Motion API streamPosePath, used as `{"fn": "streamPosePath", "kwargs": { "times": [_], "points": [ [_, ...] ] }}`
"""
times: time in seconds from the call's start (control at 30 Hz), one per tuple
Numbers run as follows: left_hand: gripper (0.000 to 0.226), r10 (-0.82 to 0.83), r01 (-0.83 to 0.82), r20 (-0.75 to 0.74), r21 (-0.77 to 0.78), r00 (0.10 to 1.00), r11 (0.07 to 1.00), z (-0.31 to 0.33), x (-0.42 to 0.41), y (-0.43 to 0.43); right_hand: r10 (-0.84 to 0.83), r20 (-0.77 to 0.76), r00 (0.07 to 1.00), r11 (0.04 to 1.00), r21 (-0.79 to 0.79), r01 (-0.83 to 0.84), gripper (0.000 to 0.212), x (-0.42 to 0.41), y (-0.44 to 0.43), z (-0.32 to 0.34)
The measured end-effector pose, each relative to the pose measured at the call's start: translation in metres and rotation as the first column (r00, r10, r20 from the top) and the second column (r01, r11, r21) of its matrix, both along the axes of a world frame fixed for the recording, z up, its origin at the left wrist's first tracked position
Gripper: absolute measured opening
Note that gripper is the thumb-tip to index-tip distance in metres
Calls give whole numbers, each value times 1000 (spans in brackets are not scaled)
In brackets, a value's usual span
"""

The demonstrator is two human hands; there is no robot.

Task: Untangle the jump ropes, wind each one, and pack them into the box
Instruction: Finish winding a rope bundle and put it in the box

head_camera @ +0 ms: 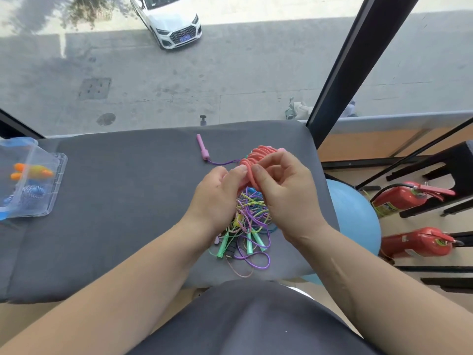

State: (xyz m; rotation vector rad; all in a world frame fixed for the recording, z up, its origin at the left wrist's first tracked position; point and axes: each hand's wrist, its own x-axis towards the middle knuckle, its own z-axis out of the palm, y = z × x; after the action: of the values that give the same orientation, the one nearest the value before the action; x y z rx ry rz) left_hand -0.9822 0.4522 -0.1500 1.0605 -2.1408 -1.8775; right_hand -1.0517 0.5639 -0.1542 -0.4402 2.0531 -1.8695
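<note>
- Here, both hands work above the grey desk: the left hand and the right hand each pinch the wound coral rope with curled fingers.
- Beneath them a tangle of purple, green and yellow ropes lies on the desk.
- A pink handle rests further back, its purple cord running toward the coil.
- The clear box sits at the desk's left edge, holding an orange rope and a blue rope.
- 2 red fire extinguishers lie on the floor at right.
</note>
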Motion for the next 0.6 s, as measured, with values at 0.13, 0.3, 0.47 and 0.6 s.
{"fn": "streamPosePath", "kwargs": {
  "times": [0.13, 0.3, 0.47, 0.6],
  "points": [
    [57, -111, 104, 15, 240, 994, 965, 18, -3, -1, 131, -98, 986, 991, 28, -129, 18, -4, 9, -2],
    [51, -189, 121, 191, 318, 963, 940, 20, -1, -7, 246, -242, 939, 956, 223, -193, 16, -10, 19, 0],
    [43, -277, 165, 314, 341, 908, 926, 20, 4, -21, 483, -151, 863, 795, 488, -360, 18, -25, 22, 7],
    [34, -301, 215, 247, 322, 921, 922, 15, 6, -23, 373, 120, 920, 891, 232, -391, 21, -26, 21, 12]
  ]
}}
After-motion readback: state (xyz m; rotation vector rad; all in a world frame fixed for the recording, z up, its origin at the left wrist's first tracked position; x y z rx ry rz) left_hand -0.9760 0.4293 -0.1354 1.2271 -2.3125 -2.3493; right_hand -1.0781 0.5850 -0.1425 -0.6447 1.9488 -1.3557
